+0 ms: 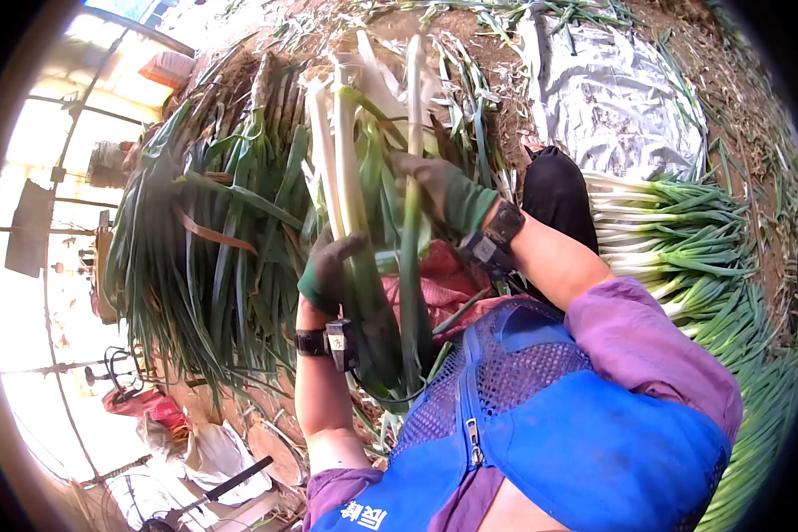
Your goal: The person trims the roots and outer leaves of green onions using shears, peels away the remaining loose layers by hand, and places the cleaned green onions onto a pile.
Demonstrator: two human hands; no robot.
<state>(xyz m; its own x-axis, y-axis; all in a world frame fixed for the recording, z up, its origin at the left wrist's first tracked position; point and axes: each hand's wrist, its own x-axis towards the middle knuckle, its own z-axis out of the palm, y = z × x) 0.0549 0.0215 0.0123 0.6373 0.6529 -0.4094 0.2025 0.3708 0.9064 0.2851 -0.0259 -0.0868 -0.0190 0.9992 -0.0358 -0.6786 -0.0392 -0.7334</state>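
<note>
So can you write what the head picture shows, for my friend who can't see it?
A gloved left hand and gloved right hand hold long green onions with white stems. A big leafy pile lies at the picture's left; more green onions lie side by side at its right, below a white sheet.

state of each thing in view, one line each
Left hand, grey-green fabric glove: closed around thick white-green stalks
Right hand, grey-green glove: curled against one stalk, grip unclear
Long dark green onions: heaped, leaves drooping
White-stemmed green onions: laid side by side
White plastic-like sheet: spread out, wrinkled
Blue mesh vest: zipped
</note>
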